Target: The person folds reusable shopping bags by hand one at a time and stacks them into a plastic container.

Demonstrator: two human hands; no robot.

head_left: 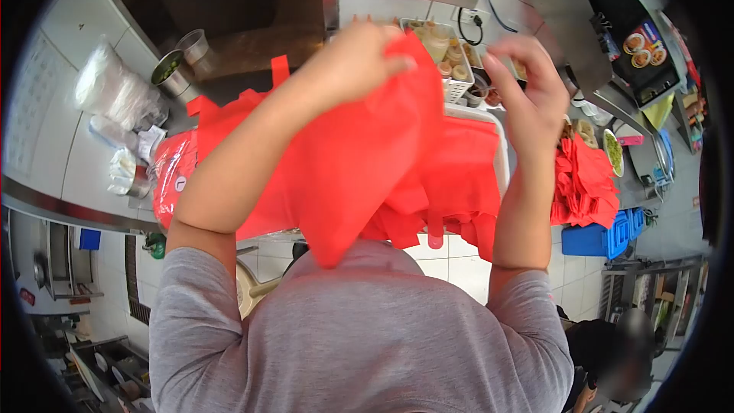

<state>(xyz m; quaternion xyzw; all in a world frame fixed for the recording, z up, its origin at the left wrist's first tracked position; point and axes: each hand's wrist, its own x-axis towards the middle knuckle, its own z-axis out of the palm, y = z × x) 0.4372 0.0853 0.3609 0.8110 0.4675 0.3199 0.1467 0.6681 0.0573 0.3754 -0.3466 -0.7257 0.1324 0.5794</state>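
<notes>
From here I see a wrapped red pack (170,164), the left hand (368,53) pinching a raised red cloth (359,145), seemingly mid-handling, above loose red pieces (468,159) lying unlifted, the right hand (535,99) empty with fingers parted, and a crumpled red heap (585,183) beyond

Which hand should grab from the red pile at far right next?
Right, probably: the right hand looks empty and sits nearer the red pile, while the left hand grips a red bag.

Blue plastic bins (600,239) stand near the tiled floor; a white plastic basket (459,92) holds lidded containers (459,72).
</notes>
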